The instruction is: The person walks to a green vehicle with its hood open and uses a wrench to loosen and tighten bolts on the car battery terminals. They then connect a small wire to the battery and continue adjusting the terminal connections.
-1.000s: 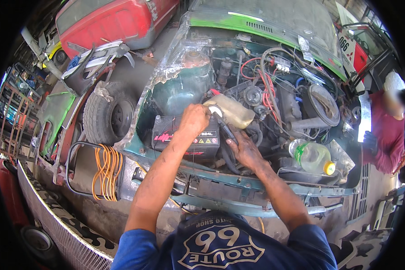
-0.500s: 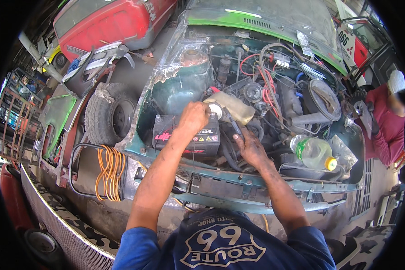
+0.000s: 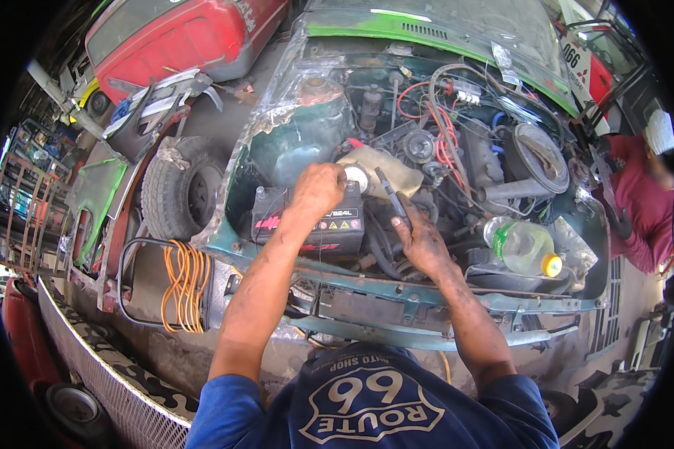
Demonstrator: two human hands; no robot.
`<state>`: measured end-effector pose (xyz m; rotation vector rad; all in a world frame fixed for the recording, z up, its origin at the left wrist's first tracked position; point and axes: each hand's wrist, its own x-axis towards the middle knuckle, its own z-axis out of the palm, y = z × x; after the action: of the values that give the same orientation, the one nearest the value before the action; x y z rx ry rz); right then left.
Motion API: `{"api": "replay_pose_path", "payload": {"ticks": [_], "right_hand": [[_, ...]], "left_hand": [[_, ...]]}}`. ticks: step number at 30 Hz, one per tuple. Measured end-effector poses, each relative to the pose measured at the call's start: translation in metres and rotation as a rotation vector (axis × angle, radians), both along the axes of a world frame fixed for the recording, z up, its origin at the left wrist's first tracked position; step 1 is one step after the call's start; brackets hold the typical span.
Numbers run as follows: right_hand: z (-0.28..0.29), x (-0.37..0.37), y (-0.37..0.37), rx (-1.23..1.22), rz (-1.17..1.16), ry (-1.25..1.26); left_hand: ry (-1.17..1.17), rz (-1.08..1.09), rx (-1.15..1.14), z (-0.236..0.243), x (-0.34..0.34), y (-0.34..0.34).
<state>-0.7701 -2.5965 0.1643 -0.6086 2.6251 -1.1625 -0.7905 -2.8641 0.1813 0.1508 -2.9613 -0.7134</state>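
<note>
Battery [image 3: 343,241] sits in the near left part of an engine bay, with the work in hand at its far right corner. Left hand [image 3: 318,193]: fingers curled and, so far as can be seen, pinching the left rim of a white round piece [image 3: 358,178]; the fingertips are partly hidden. This piece is above the battery's far right corner, just beside a yellowish plastic reservoir [image 3: 393,176]. Right hand [image 3: 424,243]: fingers pressed around the near end of a dark slim tool [image 3: 394,199], whose far end points up toward the reservoir.

Progress: judged under way and unfinished. Both pieces are taken up, neither is set down, and the tool appears apart from the white piece. How much remains cannot be told from this view.

Edges and room: a worn inner fender wall [image 3: 296,150] bounds the far left, and a front crossmember [image 3: 419,297] runs along the near side beneath both forearms. Dark hoses [image 3: 380,258] crowd the narrow gap to the battery's right. A clear bottle [image 3: 523,248] lies tilted farther right, well apart from the right hand. Upward movement appears least restricted; sideways movement at battery height looks tight, judged by the surrounding parts.
</note>
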Motion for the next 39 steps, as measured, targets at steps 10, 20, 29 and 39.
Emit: {"api": "replay_pose_path", "payload": {"ticks": [10,20,29,39], "right_hand": [[0.003,0.002,0.0,-0.026,0.003,-0.024],[0.003,0.006,0.001,-0.039,0.02,-0.028],[0.011,0.001,-0.008,0.021,0.017,0.068],[0.031,-0.022,-0.021,0.095,0.108,0.097]], "left_hand": [[0.054,0.02,0.007,-0.003,0.001,0.001],[0.056,0.0,0.034,-0.004,0.002,0.001],[0.103,0.043,0.009,-0.011,-0.002,0.003],[0.171,0.043,0.067,-0.018,0.001,0.006]]}}
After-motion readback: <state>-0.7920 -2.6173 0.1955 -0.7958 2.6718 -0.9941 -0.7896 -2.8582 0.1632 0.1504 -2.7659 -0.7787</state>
